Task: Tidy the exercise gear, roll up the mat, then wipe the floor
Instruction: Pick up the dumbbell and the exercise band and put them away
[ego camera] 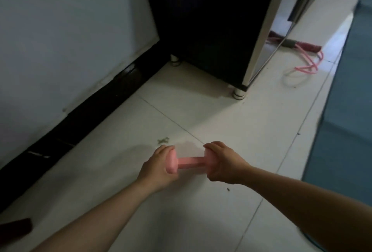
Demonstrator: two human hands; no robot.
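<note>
Both hands (159, 168) hold pink dumbbell (188, 162); cabinet (209, 26), skipping rope (308, 64) ahead.

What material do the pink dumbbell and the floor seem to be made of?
Pink dumbbell: probably a matte rubber or vinyl coating, since its even pink surface shows no glare; the core is hidden. Both hands grip its ends. Floor: glazed white tile, probably ceramic, judging by thin grout lines and a soft sheen.
</note>
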